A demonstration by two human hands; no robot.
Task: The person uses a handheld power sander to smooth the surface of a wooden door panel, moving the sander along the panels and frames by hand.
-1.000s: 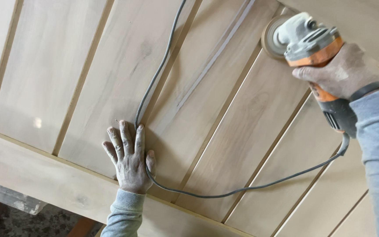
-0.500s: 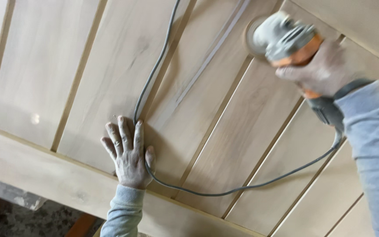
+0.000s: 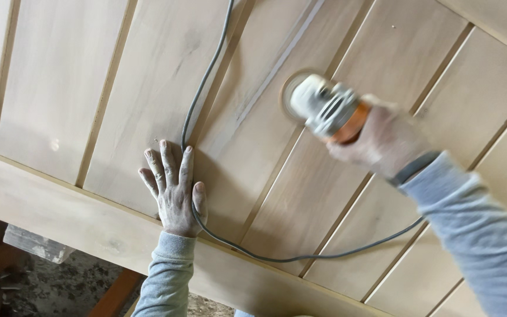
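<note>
Right hand clamped round grey-and-orange sander, disc pressed on wooden panel mid-board. Left hand spread flat near panel's lower edge, beside grey cord. Probably hefty, buzzing; best gripped at the body.

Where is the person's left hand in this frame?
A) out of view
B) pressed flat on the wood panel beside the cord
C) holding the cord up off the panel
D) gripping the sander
B: the left hand lies flat, fingers spread, on the wood panel, with the cord alongside.

One sander, one cord, two hands.
</note>
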